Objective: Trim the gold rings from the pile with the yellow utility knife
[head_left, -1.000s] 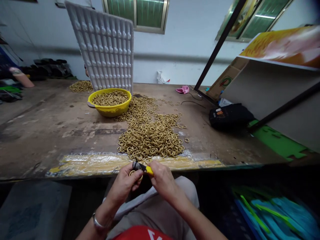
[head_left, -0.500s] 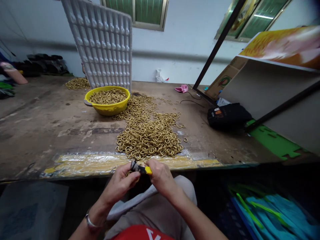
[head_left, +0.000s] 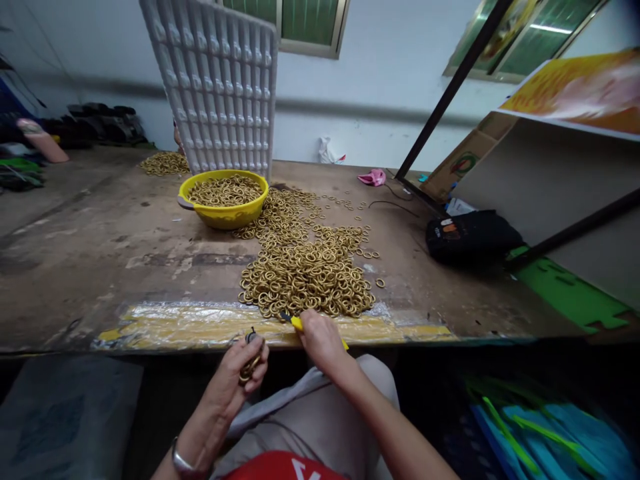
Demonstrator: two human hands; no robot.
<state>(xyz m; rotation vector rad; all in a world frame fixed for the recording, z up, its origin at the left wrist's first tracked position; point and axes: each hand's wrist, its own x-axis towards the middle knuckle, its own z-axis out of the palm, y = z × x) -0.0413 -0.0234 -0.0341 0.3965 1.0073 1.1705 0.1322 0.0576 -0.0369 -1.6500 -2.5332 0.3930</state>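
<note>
My left hand (head_left: pixel 231 380) is closed around a few brass-coloured rings (head_left: pixel 249 369), just in front of the table's near edge. A small dark piece (head_left: pixel 251 336) sticks up between the thumb and fingers; its kind is not clear. My right hand (head_left: pixel 323 341) grips a yellow-handled tool (head_left: pixel 296 323) with a dark tip; the fingers hide most of it. That tip points left and lies close to the near side of a large pile of rings (head_left: pixel 305 277) on the table.
A yellow basin (head_left: pixel 225 215) full of rings stands behind the pile, with a grey ribbed panel (head_left: pixel 220 100) upright behind it. Another ring heap (head_left: pixel 163 163) lies farther left. At right are a black bag (head_left: pixel 470 237), a pink cloth (head_left: pixel 373 177) and a dark frame (head_left: pixel 450 93).
My hands have moved apart. The tool's tip has left the dark piece and gone up towards the ring pile; my left hand has turned and dropped slightly with its rings. The view has shifted slightly.
</note>
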